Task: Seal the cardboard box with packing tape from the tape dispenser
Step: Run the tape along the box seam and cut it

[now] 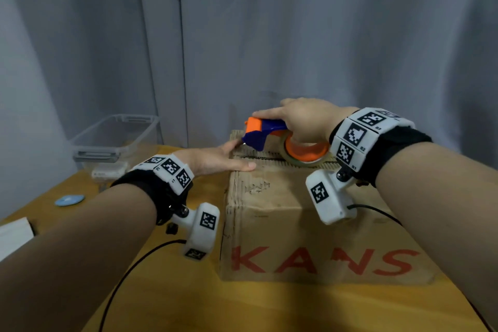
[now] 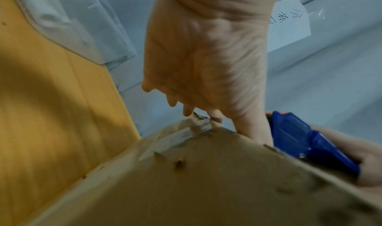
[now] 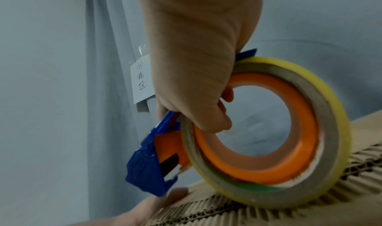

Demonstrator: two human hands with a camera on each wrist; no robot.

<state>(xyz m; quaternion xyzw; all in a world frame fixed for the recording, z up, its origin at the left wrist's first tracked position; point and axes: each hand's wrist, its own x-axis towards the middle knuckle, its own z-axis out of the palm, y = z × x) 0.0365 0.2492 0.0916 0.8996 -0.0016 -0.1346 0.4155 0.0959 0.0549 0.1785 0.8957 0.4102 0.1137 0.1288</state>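
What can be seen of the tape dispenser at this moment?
The tape dispenser is a blue and orange plastic holder carrying a roll of clear, yellowish packing tape around an orange core. The right hand grips it from above, fingers hooked through the core. Its roll rests on the flap seam atop the cardboard box, blue cutter end pointing toward the box's left edge. There the left hand lies flat, its fingers beside the cutter; contact with it cannot be told.

Colours, box-taping bench

Box [image 1: 269,213] brown, red lettering; dispenser [image 1: 265,131] blue and orange, tape roll [image 3: 335,112] yellowish-clear; tabletop [image 1: 167,302] honey-yellow wood; curtain [image 1: 323,35] grey; wristbands [image 1: 361,133] white with black square codes; disc [image 1: 69,200] pale blue.
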